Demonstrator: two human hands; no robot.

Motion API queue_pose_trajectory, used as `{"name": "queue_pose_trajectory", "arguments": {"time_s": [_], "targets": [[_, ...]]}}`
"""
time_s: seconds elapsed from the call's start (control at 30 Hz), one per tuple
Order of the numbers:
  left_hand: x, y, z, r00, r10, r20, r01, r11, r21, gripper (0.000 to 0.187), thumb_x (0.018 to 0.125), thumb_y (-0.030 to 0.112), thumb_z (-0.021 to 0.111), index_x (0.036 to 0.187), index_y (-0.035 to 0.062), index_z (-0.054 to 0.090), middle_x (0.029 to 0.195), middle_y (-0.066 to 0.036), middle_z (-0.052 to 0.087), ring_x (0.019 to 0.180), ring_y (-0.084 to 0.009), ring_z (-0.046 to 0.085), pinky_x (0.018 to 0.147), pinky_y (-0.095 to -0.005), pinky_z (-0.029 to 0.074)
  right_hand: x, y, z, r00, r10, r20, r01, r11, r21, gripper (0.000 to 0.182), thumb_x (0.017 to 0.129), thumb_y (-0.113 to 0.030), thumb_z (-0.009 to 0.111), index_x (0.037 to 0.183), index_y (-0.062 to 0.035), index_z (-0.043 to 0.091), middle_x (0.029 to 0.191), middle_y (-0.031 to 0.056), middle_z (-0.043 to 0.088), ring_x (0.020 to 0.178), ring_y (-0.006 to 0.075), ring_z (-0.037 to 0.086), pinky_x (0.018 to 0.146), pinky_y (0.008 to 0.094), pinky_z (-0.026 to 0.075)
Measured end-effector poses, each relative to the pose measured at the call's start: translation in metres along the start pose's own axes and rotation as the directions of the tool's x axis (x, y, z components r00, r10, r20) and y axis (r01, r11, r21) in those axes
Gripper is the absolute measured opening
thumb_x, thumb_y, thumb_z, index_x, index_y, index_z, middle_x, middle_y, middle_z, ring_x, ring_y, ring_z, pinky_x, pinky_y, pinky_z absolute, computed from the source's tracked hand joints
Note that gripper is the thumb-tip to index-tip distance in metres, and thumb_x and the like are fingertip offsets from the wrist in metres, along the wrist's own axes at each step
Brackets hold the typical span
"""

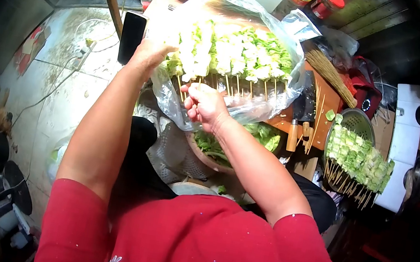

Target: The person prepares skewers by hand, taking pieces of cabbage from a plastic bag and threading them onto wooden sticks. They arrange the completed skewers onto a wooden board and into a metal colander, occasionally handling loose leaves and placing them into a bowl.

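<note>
Several skewers of pale green leafy vegetable lie side by side on a clear plastic bag, their bare sticks pointing toward me. My right hand is closed around the stick end of a leaf skewer near the left of the row. At the row's left end is my left hand, its fingertips reaching the leaves; glare hides what they grip. A black phone is just left of that hand. Below the bag, a bowl holds loose green leaves.
More leaf skewers rest over a metal colander at the right. A wooden-handled knife, loose sticks and a straw brush lie nearby. Bottles and jars, including a red-lidded jar, stand behind. A cable crosses the floor.
</note>
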State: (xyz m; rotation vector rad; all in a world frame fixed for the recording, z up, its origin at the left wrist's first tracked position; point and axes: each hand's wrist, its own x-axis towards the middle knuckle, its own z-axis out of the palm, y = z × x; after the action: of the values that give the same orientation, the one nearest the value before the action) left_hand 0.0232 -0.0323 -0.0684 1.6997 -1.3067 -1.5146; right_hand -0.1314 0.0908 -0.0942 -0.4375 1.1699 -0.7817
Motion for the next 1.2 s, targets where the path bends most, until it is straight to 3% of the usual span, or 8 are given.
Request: {"name": "queue_pose_trajectory", "arguments": {"time_s": [0.17,0.57,0.83,0.9,0.97,1.1,1.13,1.2], "targets": [[-0.001,-0.001,0.012,0.955,0.292,-0.045,-0.294,0.953,-0.07,0.054,0.066,0.007,0.079,0.115,-0.0025,0.058,0.107,-0.009,0.064,0.096,-0.015,0.059,0.084,-0.0283,0.048,-0.006,-0.024,0.004,0.993,0.104,-0.053,-0.115,0.958,-0.262,0.022,0.095,-0.02,0.044,0.103,-0.0037,0.056,0.071,0.0084,0.062,0.052,0.0146,0.059,0.042,0.0262,0.045],[0.01,-0.009,0.015,0.958,0.248,-0.144,-0.197,0.935,0.295,0.049,0.072,0.015,0.077,0.113,-0.0044,0.058,0.1,-0.011,0.065,0.084,-0.0157,0.061,0.073,-0.0291,0.051,0.0,-0.059,0.002,0.989,0.124,-0.081,-0.133,0.495,-0.859,0.031,0.088,-0.011,0.046,0.067,0.0043,0.062,0.055,0.0131,0.061,0.04,0.0202,0.055,0.039,0.0325,0.042],[0.023,-0.018,0.016,0.899,0.433,-0.06,-0.384,0.847,0.367,0.054,0.075,0.02,0.073,0.121,-0.0003,0.053,0.114,-0.013,0.06,0.1,-0.0209,0.057,0.086,-0.0304,0.046,-0.001,-0.038,-0.019,0.985,0.083,-0.149,-0.167,0.649,-0.743,0.023,0.088,-0.017,0.05,0.086,0.0003,0.066,0.068,0.0143,0.066,0.049,0.022,0.06,0.048,0.0346,0.049],[0.027,-0.018,0.015,0.896,0.444,-0.031,-0.397,0.83,0.392,0.055,0.076,0.029,0.072,0.12,0.001,0.054,0.117,-0.015,0.058,0.106,-0.0267,0.055,0.092,-0.033,0.043,-0.018,-0.038,-0.022,0.975,-0.219,-0.039,0.012,0.226,-0.974,0.025,0.087,-0.02,0.052,0.097,-0.0009,0.065,0.076,0.0137,0.068,0.059,0.0241,0.063,0.062,0.0347,0.052],[0.031,-0.015,0.013,0.797,0.601,0.053,-0.538,0.669,0.513,0.052,0.077,0.029,0.071,0.119,0.0019,0.055,0.117,-0.015,0.058,0.106,-0.0279,0.055,0.093,-0.0356,0.043,-0.055,-0.044,-0.016,0.933,-0.331,-0.138,-0.031,0.309,-0.95,0.029,0.085,-0.025,0.055,0.098,-0.0031,0.067,0.095,0.0193,0.067,0.091,0.0321,0.064,0.085,0.039,0.048],[0.026,-0.004,0.019,0.748,0.659,0.079,-0.584,0.598,0.549,0.049,0.076,0.019,0.071,0.119,0.0014,0.055,0.116,-0.014,0.059,0.104,-0.0254,0.055,0.09,-0.0366,0.045,-0.148,-0.078,-0.012,0.902,-0.424,0.084,0.407,0.766,-0.498,0.021,0.084,-0.01,0.059,0.103,-0.0021,0.065,0.079,0.0045,0.064,0.069,0.0079,0.059,0.063,0.0229,0.049],[0.013,0.007,0.018,0.838,0.545,0.028,-0.53,0.8,0.283,0.05,0.074,0.013,0.072,0.119,0.0007,0.055,0.116,-0.012,0.059,0.103,-0.0232,0.055,0.089,-0.036,0.045,-0.183,-0.092,-0.006,0.855,-0.489,0.175,0.518,0.779,-0.353,0.022,0.083,-0.008,0.06,0.104,-0.0011,0.065,0.08,0.0057,0.065,0.067,0.0081,0.059,0.059,0.0218,0.048],[0.007,0.007,0.019,0.915,0.402,0.035,-0.402,0.916,-0.009,0.052,0.072,0.008,0.073,0.12,-0.0001,0.054,0.115,-0.011,0.059,0.103,-0.021,0.055,0.088,-0.0354,0.046,-0.234,-0.104,-0.014,0.504,-0.679,0.533,0.805,0.593,-0.007,0.017,0.085,-0.004,0.056,0.099,0.0008,0.064,0.078,0.007,0.064,0.063,0.0116,0.059,0.057,0.0221,0.048]]}}
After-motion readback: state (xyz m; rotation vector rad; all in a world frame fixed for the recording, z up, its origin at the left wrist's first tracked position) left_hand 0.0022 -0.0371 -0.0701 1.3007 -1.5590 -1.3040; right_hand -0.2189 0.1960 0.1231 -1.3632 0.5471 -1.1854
